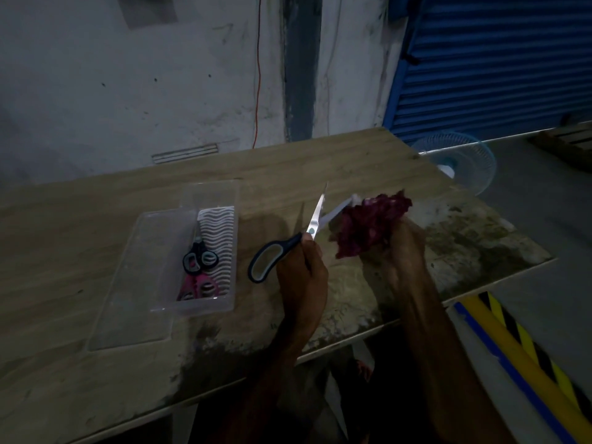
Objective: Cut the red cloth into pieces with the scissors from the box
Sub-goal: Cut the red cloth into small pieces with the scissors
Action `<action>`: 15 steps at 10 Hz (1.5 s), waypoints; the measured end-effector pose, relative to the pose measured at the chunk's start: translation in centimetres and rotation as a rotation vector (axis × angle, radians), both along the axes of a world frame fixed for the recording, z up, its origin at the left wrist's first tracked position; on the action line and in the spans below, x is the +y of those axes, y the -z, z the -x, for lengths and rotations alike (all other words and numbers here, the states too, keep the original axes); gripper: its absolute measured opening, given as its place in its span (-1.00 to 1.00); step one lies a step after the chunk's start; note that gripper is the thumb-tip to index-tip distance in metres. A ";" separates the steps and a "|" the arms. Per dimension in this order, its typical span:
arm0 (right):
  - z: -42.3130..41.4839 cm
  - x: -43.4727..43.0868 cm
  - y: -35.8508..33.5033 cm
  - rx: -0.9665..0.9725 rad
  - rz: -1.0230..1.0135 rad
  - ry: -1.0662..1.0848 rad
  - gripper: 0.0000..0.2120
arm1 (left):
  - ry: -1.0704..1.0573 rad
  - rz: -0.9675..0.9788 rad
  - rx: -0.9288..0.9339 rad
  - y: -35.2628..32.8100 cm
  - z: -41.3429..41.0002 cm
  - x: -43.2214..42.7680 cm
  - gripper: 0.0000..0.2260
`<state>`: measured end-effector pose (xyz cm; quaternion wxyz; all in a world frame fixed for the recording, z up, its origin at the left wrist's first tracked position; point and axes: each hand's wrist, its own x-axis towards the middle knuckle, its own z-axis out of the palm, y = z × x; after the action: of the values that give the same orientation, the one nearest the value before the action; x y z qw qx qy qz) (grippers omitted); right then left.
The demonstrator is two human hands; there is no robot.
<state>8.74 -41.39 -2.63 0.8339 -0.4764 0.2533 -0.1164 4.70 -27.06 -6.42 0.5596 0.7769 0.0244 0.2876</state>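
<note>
Head camera lets me count three pairs of scissors: one blue-handled pair point(288, 245) in my left hand point(301, 274), its grip curled round a handle, blades spread apart and one reaching the red cloth point(371, 222), plus a black pair point(200, 256) and a pink pair point(200, 288) lying in the one clear box point(192, 310) on the worktop point(96, 219). My right hand point(405, 251) has its grip clamped on the single bunched cloth, held above the worktop. One clear lid point(134, 283) lies against the box's left side.
</note>
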 end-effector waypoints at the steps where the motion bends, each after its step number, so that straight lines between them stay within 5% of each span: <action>1: 1.2 0.7 0.5 -0.011 -0.084 -0.129 -0.78 | -0.010 -0.005 -0.029 0.7 -0.1 0.2 -0.51; 3: 3.2 2.4 1.2 -0.078 -0.241 -0.279 -0.74 | 0.042 0.010 0.013 0.1 0.6 -0.3 -0.67; 6: 3.4 3.0 0.9 -0.100 -0.251 -0.309 -0.78 | 0.028 0.038 0.024 0.2 0.2 -0.3 -0.64; 8: 3.3 3.4 1.6 -0.066 -0.304 -0.268 -0.59 | 0.010 0.075 0.052 0.6 -0.1 -0.2 -0.64; 13: 4.6 3.4 -1.1 -0.144 -0.407 -0.348 -0.72 | 0.029 0.123 0.044 0.4 0.1 -0.1 -0.63; 14: 4.7 3.3 -0.7 -0.150 -0.497 -0.342 -0.66 | 0.026 0.120 0.030 0.0 0.4 -0.3 -0.65; 15: 4.5 3.0 0.2 -0.186 -0.612 -0.338 -0.36 | 0.017 0.129 0.016 0.0 0.4 -0.1 -0.65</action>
<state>4.28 -38.37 -2.82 0.9648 -0.2271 0.1173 0.0614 4.32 -27.14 -6.40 0.6107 0.7416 0.0409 0.2744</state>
